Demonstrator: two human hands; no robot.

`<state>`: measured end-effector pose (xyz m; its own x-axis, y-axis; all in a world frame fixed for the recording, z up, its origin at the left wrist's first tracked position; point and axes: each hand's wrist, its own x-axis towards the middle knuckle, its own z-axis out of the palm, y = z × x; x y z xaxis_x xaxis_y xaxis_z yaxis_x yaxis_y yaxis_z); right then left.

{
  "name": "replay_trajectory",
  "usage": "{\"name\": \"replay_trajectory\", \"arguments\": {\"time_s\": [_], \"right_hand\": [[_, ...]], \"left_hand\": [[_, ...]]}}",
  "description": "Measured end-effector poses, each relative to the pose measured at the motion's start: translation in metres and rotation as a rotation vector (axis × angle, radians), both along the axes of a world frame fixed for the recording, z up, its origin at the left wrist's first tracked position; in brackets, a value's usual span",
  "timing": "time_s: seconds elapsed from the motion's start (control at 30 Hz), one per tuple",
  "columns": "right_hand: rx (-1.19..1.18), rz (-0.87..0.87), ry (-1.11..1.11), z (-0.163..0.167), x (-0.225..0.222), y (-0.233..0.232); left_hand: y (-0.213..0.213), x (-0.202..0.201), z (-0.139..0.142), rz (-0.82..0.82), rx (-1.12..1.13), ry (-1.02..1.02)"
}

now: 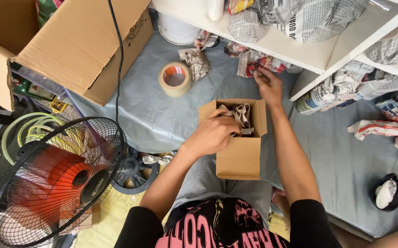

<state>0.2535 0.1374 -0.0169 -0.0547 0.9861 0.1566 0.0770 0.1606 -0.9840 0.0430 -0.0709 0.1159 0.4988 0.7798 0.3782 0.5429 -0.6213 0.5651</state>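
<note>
Hands: your left hand (212, 133) presses crumpled newspaper padding (240, 117) into small open brown cardboard box (240, 156) — fingers curled on paper; your right hand (268, 85) reaches newspaper-wrapped bundle (258, 62) under white shelf (309, 53) — grip unclear.

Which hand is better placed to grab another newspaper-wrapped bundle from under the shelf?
Probably the right hand: it is stretched out at the wrapped bundles under the white shelf. The left hand is busy in the small cardboard box.

We see a small box (240, 156) of matt brown cardboard stuffed with crumpled newsprint (240, 117). The tape roll (175, 79) looks glossy, the grey floor sheet (162, 115) smooth.
</note>
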Motion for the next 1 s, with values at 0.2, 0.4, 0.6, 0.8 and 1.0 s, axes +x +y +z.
{"name": "replay_trajectory", "arguments": {"time_s": [0.2, 0.4, 0.6, 0.8, 1.0], "right_hand": [[0.246, -0.09, 0.063, 0.033, 0.007, -0.05], [0.244, -0.068, 0.113, 0.155, 0.01, -0.123], [0.705, 0.14, -0.376, 0.208, -0.001, -0.184], [0.645, 0.24, -1.134, 0.167, -0.04, -0.183], [0.412, 0.634, -1.44, 0.147, -0.039, -0.155]], "left_hand": [[0.003, 0.002, -0.001, 0.011, -0.02, 0.007], [0.007, 0.001, -0.001, 0.005, 0.024, 0.008], [0.006, 0.001, -0.007, 0.034, -0.009, 0.005], [0.009, 0.001, -0.013, 0.027, 0.079, 0.029], [0.006, 0.001, -0.008, 0.022, 0.153, -0.099]]}}
